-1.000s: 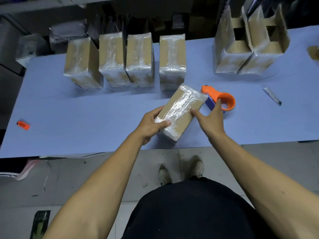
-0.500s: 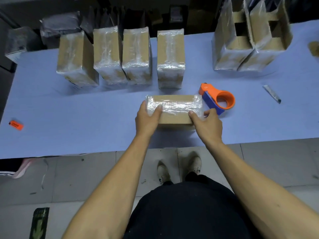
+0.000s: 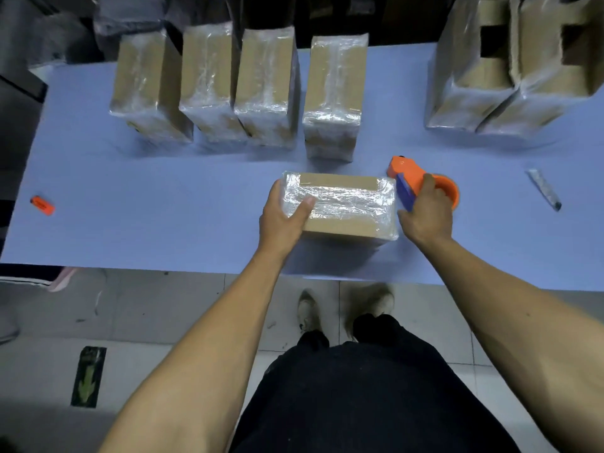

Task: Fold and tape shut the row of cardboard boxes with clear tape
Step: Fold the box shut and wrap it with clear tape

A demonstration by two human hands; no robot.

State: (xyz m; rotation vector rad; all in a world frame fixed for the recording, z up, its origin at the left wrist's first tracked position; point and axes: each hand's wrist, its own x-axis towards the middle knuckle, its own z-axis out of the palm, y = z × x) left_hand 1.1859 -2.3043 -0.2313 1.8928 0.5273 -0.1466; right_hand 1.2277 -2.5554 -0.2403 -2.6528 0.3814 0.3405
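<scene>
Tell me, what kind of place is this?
Probably a small packing or shipping workroom: taped cardboard boxes stand in a row on a blue table, and the right hand grips an orange tape dispenser.

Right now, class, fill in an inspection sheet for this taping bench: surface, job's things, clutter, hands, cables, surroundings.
Surface: blue table, near edge towards the person.
Job's things: near box lies flat, clear tape across its top; four taped boxes stand in a back row; two open boxes at back right, flaps up; orange dispenser right of the near box.
Clutter: small orange item at far left; grey knife-like tool at far right.
Hands: left hand holds the near box's left end, thumb on top; right hand grips the dispenser.
Cables: nothing seen.
Surroundings: tiled floor; dark wrapped bundles behind the table.
</scene>
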